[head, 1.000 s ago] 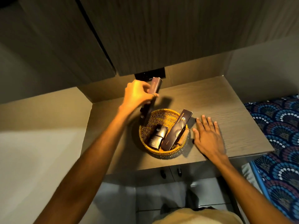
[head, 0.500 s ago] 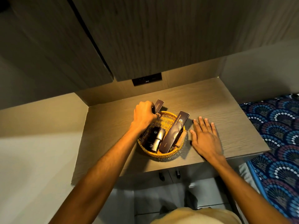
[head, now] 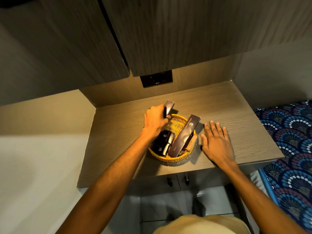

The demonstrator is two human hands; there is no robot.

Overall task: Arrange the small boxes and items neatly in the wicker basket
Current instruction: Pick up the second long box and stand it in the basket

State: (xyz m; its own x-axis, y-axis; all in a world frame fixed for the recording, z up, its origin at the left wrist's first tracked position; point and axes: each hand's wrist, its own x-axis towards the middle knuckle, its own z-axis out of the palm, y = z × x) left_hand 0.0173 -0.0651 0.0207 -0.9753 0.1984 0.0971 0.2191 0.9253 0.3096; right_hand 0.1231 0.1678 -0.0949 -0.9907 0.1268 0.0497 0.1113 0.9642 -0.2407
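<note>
A round wicker basket [head: 175,157] sits on the wooden counter [head: 118,132]. Inside it a long dark box [head: 183,137] leans diagonally over the far right rim, two small dark boxes [head: 164,141] lie at the left, and a wooden-handled item [head: 191,143] lies by the right rim. My left hand [head: 155,120] grips another long dark box [head: 169,107] at the basket's far left rim, its upper end sticking out beyond my fingers. My right hand [head: 217,143] lies flat on the counter just right of the basket, fingers spread.
Wood-grain wall cabinets [head: 168,34] hang low over the counter, with a dark socket panel [head: 156,78] on the back wall. Cupboard doors with dark handles [head: 177,180] are below the counter's front edge. A blue patterned fabric [head: 290,149] lies to the right.
My left hand has brought the long dark box down from above the counter to the basket's far left rim. My right hand has stayed flat beside the basket.
</note>
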